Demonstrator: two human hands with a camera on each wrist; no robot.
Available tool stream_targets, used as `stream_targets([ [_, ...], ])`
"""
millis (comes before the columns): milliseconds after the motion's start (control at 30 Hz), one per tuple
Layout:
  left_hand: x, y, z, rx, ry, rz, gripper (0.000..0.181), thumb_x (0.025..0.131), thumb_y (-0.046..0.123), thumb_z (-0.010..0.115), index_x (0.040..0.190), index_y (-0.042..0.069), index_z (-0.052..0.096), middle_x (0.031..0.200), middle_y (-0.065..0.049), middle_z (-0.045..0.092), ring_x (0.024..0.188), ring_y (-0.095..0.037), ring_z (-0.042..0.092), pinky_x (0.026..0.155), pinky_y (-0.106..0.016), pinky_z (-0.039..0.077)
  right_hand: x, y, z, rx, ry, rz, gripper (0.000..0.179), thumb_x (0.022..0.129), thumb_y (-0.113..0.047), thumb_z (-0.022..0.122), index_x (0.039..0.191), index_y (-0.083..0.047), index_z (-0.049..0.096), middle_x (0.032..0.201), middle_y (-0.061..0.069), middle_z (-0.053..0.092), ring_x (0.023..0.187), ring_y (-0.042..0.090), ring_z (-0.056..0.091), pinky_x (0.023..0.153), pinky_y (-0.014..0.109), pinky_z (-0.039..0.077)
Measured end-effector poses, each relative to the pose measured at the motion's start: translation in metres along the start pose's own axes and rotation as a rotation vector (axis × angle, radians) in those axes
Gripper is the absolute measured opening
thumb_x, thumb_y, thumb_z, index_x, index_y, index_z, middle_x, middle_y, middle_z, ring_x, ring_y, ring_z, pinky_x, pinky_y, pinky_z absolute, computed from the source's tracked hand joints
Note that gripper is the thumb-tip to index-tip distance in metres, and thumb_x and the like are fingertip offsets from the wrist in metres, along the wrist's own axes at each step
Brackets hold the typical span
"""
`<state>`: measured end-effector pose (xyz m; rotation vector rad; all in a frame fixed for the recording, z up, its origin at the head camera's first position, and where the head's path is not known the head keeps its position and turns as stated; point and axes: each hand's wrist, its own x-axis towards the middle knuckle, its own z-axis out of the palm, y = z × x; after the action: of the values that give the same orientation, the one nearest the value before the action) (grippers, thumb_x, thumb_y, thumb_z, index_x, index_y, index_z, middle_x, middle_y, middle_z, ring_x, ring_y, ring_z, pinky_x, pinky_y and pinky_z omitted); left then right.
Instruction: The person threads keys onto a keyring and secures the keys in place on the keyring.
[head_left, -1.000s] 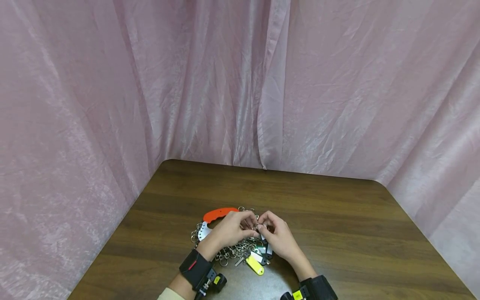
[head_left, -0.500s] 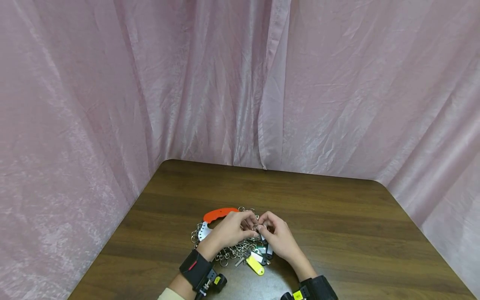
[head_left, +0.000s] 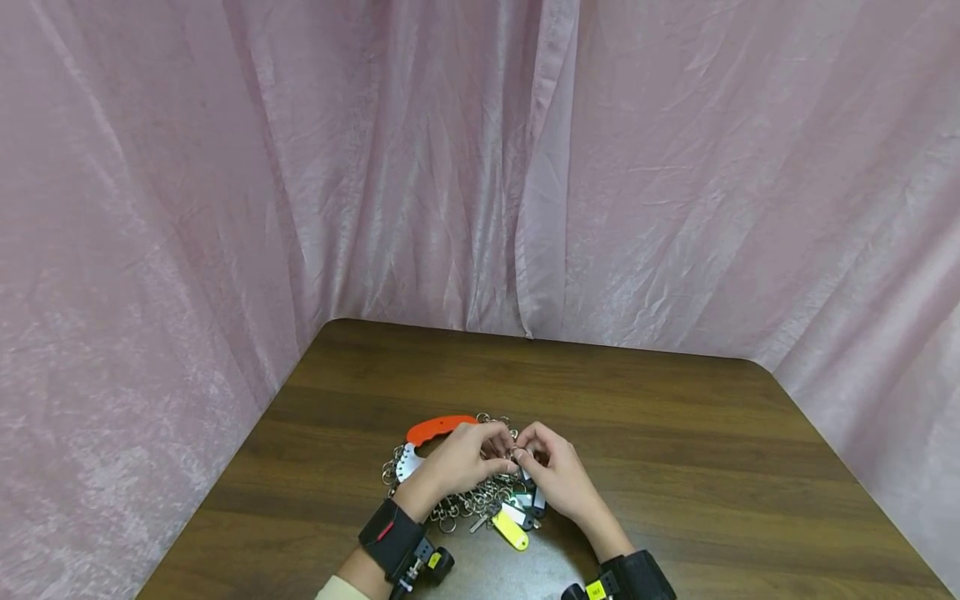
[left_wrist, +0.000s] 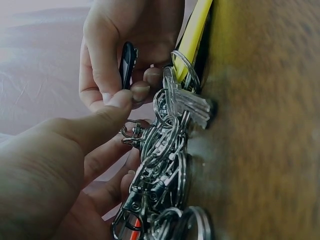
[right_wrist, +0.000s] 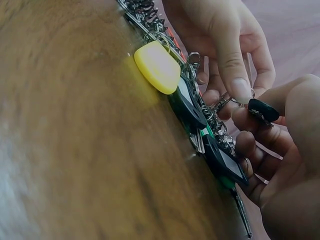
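Note:
Over a heap of metal key rings and swivel clasps (head_left: pixel 470 502), my left hand (head_left: pixel 461 458) and right hand (head_left: pixel 561 479) meet at their fingertips. Thumb and forefinger of the left pinch a small metal key ring (left_wrist: pixel 132 129), partly hidden by the thumb. The right holds a black key tag (right_wrist: pixel 262 111) upright between thumb and fingers, close to the left thumb tip. Below the hands lie a yellow key tag (head_left: pixel 511 530), black tags with white labels (right_wrist: pixel 227 162) and a silver key (left_wrist: pixel 196 106). How the held tag joins the ring is hidden.
An orange curved handle (head_left: pixel 441 427) with a white perforated piece (head_left: pixel 408 462) lies behind the left hand, ringed with clasps. The brown wooden table (head_left: pixel 637 433) extends around the heap, and pink curtains (head_left: pixel 420 167) hang behind and at the sides.

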<state>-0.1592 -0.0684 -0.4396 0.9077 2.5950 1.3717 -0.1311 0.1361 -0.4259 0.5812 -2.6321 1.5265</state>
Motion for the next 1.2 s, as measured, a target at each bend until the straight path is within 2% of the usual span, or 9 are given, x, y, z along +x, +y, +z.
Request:
stream_targets([
  [233, 0.001, 0.000, -0.001, 0.002, -0.001, -0.007, 0.015, 0.096, 0.026, 0.081, 0.106, 0.022, 0.070, 0.089, 0.012, 0.069, 0.081, -0.005, 0.067, 0.074, -0.026, 0.055, 0.004, 0.017, 0.000, 0.006, -0.006, -0.009, 0.007, 0.101, -0.007, 0.070, 0.106, -0.010, 0.066, 0.075, 0.001, 0.065, 0.067, 0.011, 0.052, 0.065, 0.026, 0.042],
  [500, 0.001, 0.000, 0.001, 0.017, -0.006, 0.007, 0.012, 0.097, 0.026, 0.080, 0.102, 0.022, 0.070, 0.089, 0.012, 0.069, 0.082, -0.005, 0.066, 0.075, -0.026, 0.055, 0.003, 0.019, 0.000, 0.014, -0.015, -0.035, 0.005, 0.101, -0.008, 0.069, 0.104, -0.010, 0.066, 0.073, 0.006, 0.066, 0.065, 0.008, 0.052, 0.063, 0.026, 0.043],
  [733, -0.001, 0.002, 0.001, -0.015, -0.010, -0.015, 0.022, 0.094, 0.024, 0.084, 0.110, 0.020, 0.070, 0.090, 0.010, 0.071, 0.080, -0.006, 0.067, 0.073, -0.026, 0.056, 0.002, 0.018, 0.001, 0.037, -0.007, -0.016, 0.006, 0.101, -0.005, 0.069, 0.105, -0.005, 0.064, 0.074, 0.002, 0.064, 0.067, 0.011, 0.051, 0.065, 0.027, 0.042],
  [867, 0.000, 0.001, 0.000, -0.010, -0.013, -0.008, 0.017, 0.096, 0.024, 0.081, 0.108, 0.022, 0.070, 0.090, 0.011, 0.071, 0.082, -0.006, 0.067, 0.074, -0.027, 0.055, 0.003, 0.017, 0.002, 0.028, 0.001, -0.002, 0.006, 0.100, -0.003, 0.067, 0.104, -0.002, 0.063, 0.073, 0.002, 0.062, 0.066, 0.012, 0.050, 0.065, 0.028, 0.041],
  [1033, 0.001, 0.000, 0.000, 0.004, -0.014, 0.002, 0.012, 0.098, 0.025, 0.079, 0.106, 0.023, 0.071, 0.090, 0.012, 0.070, 0.083, -0.005, 0.067, 0.076, -0.027, 0.055, 0.004, 0.019, 0.001, 0.005, -0.008, -0.022, 0.005, 0.101, -0.006, 0.068, 0.104, -0.004, 0.064, 0.071, 0.000, 0.061, 0.066, 0.011, 0.050, 0.064, 0.027, 0.042],
  [1200, 0.001, 0.000, 0.001, -0.013, -0.028, -0.019, 0.017, 0.095, 0.028, 0.082, 0.105, 0.024, 0.069, 0.089, 0.014, 0.070, 0.082, -0.005, 0.067, 0.075, -0.026, 0.056, 0.003, 0.021, 0.000, 0.014, -0.013, -0.038, 0.005, 0.101, -0.008, 0.069, 0.104, -0.007, 0.065, 0.072, 0.001, 0.063, 0.066, 0.009, 0.051, 0.063, 0.026, 0.042],
])
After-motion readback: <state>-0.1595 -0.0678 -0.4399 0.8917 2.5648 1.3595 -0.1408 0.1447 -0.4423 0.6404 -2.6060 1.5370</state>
